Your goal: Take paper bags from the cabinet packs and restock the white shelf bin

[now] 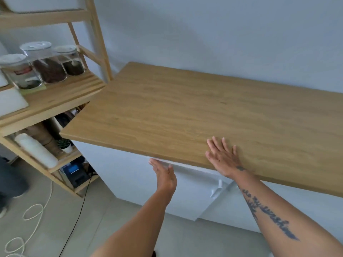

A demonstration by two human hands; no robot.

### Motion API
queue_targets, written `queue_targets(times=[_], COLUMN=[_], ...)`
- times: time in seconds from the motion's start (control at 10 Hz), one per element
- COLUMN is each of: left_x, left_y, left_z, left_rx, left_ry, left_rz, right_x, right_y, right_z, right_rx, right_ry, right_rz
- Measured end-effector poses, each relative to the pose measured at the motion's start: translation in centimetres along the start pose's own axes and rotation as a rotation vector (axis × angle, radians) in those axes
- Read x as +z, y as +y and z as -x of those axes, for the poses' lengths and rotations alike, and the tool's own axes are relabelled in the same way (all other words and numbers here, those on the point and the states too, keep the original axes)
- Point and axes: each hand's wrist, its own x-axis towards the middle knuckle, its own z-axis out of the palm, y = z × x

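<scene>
White cabinet door (194, 197) top at left fingers (154, 162).

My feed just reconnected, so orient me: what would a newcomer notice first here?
The big wooden countertop fills the middle, with the right hand lying flat near its front edge. Just below, the left hand reaches to the top edge of the white cabinet door. At far left, three lidded jars stand on a wooden shelf.
</scene>
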Motion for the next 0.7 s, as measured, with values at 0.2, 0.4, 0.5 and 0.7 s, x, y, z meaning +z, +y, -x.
queue_targets(times=[0.2,0.4,0.5,0.7], left_x=[-0.5,-2.5,-4.6,-7.6], left_y=[0.0,-2.1,-2.0,3.6], left_z=[-1.2,-1.0,-0.7,-4.8], left_rx=[0.020,0.127,0.264,0.627], left_ry=[-0.095,-0.081,0.141,0.177], left_rz=[-0.064,-0.264,-0.350,-0.658], right_x=[0.1,0.2,0.0,-5.8], right_y=[-0.1,-0.2,-0.8,-3.9], right_z=[0.2,0.4,0.7,3.4], right_rx=[0.004,0.013,0.044,0.019], right_ry=[0.034,0.042,0.012,0.211], right_rz=[0.013,0.013,-0.032,-0.687])
